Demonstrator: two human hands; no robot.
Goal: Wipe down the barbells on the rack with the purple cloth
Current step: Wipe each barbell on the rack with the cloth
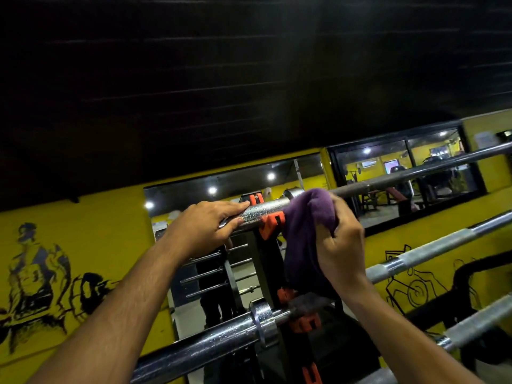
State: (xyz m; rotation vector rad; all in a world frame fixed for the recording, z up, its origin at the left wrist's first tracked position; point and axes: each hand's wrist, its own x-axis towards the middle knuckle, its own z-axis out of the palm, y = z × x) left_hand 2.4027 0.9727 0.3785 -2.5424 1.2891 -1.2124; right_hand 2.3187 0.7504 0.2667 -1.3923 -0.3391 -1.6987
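The top barbell (pixel 415 173) lies across the black rack (pixel 263 261) on orange hooks (pixel 273 223). My left hand (pixel 205 231) holds its chrome sleeve end, fingers curled over the top. My right hand (pixel 340 239) grips the purple cloth (pixel 307 231), which is wrapped over the bar just right of the orange hook and hangs down below it. Two more barbells run lower: one (pixel 432 250) on the right, another (pixel 210 345) across the bottom with a chrome collar.
A yellow wall with black drawings (pixel 36 275) stands behind the rack. A mirror (pixel 235 184) and a dark window (pixel 401 173) show gym machines. Another bar end (pixel 476 325) sticks out at the lower right.
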